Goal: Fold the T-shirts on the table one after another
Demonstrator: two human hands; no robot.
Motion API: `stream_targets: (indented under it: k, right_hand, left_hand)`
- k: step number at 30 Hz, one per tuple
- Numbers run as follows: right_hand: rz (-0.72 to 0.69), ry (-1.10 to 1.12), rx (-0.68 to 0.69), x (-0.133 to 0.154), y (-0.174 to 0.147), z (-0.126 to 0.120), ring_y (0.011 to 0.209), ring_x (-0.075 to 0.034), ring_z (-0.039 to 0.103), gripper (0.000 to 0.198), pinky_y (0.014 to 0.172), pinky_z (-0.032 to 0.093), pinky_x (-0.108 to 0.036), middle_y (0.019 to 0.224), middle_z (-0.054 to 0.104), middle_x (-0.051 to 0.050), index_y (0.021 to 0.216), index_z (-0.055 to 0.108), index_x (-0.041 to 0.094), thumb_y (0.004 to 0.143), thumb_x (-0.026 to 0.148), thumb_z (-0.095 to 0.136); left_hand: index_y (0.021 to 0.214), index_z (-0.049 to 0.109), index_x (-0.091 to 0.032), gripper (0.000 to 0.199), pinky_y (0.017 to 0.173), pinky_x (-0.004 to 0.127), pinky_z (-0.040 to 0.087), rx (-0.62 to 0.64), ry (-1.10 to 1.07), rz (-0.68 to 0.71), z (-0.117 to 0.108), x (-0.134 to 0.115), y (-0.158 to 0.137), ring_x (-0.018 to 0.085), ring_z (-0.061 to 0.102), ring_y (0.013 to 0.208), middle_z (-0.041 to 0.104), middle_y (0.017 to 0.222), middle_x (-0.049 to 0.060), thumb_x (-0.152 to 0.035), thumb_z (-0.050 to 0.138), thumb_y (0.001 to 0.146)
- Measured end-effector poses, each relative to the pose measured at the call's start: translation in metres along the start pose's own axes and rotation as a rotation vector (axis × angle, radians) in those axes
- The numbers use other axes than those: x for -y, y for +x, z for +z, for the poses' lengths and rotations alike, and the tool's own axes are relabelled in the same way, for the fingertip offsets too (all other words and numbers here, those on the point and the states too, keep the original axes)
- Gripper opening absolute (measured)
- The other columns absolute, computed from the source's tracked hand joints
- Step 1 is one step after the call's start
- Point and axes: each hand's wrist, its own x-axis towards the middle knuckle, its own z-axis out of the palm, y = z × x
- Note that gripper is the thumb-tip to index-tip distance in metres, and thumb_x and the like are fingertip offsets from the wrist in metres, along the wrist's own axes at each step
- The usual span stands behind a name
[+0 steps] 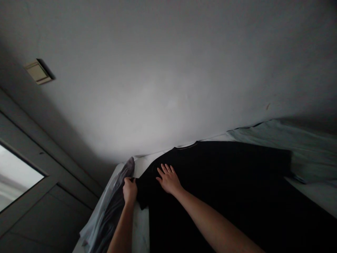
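Observation:
A black T-shirt (221, 175) lies spread out with its neckline toward the wall and its sleeves out to both sides. My left hand (130, 189) pinches the end of its left-side sleeve. Flat on the shirt near that shoulder rests my right hand (169, 179), fingers spread. Beneath the shirt is a pale sheet (140, 225), seen along the left and at the wall side. The shirt's lower part runs out of view at the bottom.
Beside my left hand a crumpled grey-purple cloth (116, 203) lies along the bed's left edge. Pale green fabric (313, 154) spreads at the right. A grey wall (163, 88) rises behind, with a switch plate (39, 72). At far left stands a door with a glass pane (15, 179).

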Motion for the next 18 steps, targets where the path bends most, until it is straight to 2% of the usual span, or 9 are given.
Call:
stream_targets:
  k: [2, 4, 7, 9, 10, 12, 14, 15, 18]
  right_hand:
    - [-0.001, -0.003, 0.002, -0.001, -0.001, 0.002, 0.144, -0.031, 0.023, 0.058, 0.118, 0.014, -0.050, 0.155, 0.030, -0.014, 0.146, 0.042, 0.018, 0.097, 0.049, 0.038]
    - [0.013, -0.010, 0.033, -0.001, 0.000, 0.002, 0.145, -0.031, 0.021, 0.058, 0.118, 0.012, -0.051, 0.156, 0.028, -0.015, 0.146, 0.041, 0.018, 0.097, 0.049, 0.039]
    - [0.044, -0.021, 0.092, 0.001, 0.010, -0.003, 0.145, -0.032, 0.021, 0.062, 0.117, 0.013, -0.053, 0.155, 0.028, -0.018, 0.147, 0.038, 0.014, 0.095, 0.047, 0.045]
    - [0.037, -0.006, 0.098, 0.007, 0.021, -0.011, 0.142, -0.033, 0.028, 0.073, 0.114, 0.024, -0.050, 0.155, 0.026, -0.021, 0.149, 0.032, 0.010, 0.088, 0.037, 0.061]
    - [-0.019, 0.011, 0.089, 0.012, 0.027, -0.015, 0.140, -0.033, 0.032, 0.081, 0.111, 0.030, -0.047, 0.156, 0.024, -0.021, 0.150, 0.029, 0.011, 0.081, 0.028, 0.068]
    - [-0.245, 0.059, 0.088, 0.025, 0.040, -0.024, 0.135, -0.028, 0.041, 0.085, 0.106, 0.037, -0.039, 0.156, 0.028, -0.015, 0.149, 0.032, 0.018, 0.073, 0.010, 0.070]
    - [-0.502, 0.103, 0.155, 0.040, 0.051, -0.032, 0.124, -0.022, 0.052, 0.070, 0.099, 0.040, -0.030, 0.147, 0.047, -0.005, 0.140, 0.047, 0.026, 0.076, 0.002, 0.061]
    - [-0.573, 0.105, 0.214, 0.047, 0.054, -0.036, 0.116, -0.020, 0.058, 0.059, 0.095, 0.042, -0.027, 0.137, 0.058, -0.001, 0.132, 0.056, 0.027, 0.079, 0.001, 0.057]
    - [-0.576, 0.027, 0.338, 0.060, 0.056, -0.045, 0.095, -0.021, 0.065, 0.034, 0.082, 0.044, -0.025, 0.108, 0.073, -0.002, 0.107, 0.072, 0.020, 0.084, 0.004, 0.054]
  left_hand:
    - [0.103, 0.060, -0.011, 0.027, 0.082, 0.052, 0.051, 0.043, 0.040, -0.027, 0.000, -0.001, -0.004, 0.040, 0.066, 0.100, 0.070, 0.099, 0.025, -0.029, 0.050, 0.086]
    - [0.095, 0.062, -0.012, 0.025, 0.083, 0.050, 0.050, 0.093, 0.045, -0.010, -0.003, -0.002, -0.006, 0.040, 0.066, 0.100, 0.070, 0.099, 0.025, -0.033, 0.055, 0.084]
    - [0.092, 0.063, -0.012, 0.024, 0.085, 0.041, 0.052, 0.143, 0.010, 0.041, -0.009, -0.003, -0.009, 0.034, 0.068, 0.097, 0.072, 0.096, 0.019, -0.034, 0.061, 0.080]
    - [0.097, 0.062, -0.014, 0.024, 0.087, 0.036, 0.051, 0.148, -0.024, 0.084, -0.014, -0.006, -0.014, 0.028, 0.068, 0.099, 0.073, 0.100, 0.014, -0.030, 0.060, 0.079]
    - [0.101, 0.061, -0.016, 0.025, 0.090, 0.034, 0.050, 0.149, -0.055, 0.120, -0.016, -0.009, -0.017, 0.025, 0.067, 0.102, 0.072, 0.104, 0.011, -0.028, 0.059, 0.079]
    - [0.106, 0.060, -0.019, 0.028, 0.093, 0.033, 0.049, 0.169, -0.124, 0.202, -0.021, -0.019, -0.026, 0.022, 0.066, 0.105, 0.072, 0.108, 0.007, -0.024, 0.058, 0.078]
    - [0.109, 0.058, -0.020, 0.033, 0.091, 0.034, 0.050, 0.218, -0.156, 0.243, -0.028, -0.029, -0.039, 0.022, 0.067, 0.100, 0.072, 0.104, 0.006, -0.020, 0.056, 0.076]
    - [0.112, 0.056, -0.020, 0.036, 0.090, 0.035, 0.052, 0.248, -0.150, 0.246, -0.033, -0.032, -0.048, 0.022, 0.068, 0.097, 0.072, 0.102, 0.006, -0.019, 0.056, 0.075]
    - [0.117, 0.054, -0.021, 0.041, 0.090, 0.039, 0.052, 0.238, -0.069, 0.284, -0.053, -0.021, -0.096, 0.024, 0.067, 0.095, 0.071, 0.100, 0.006, -0.026, 0.057, 0.077]
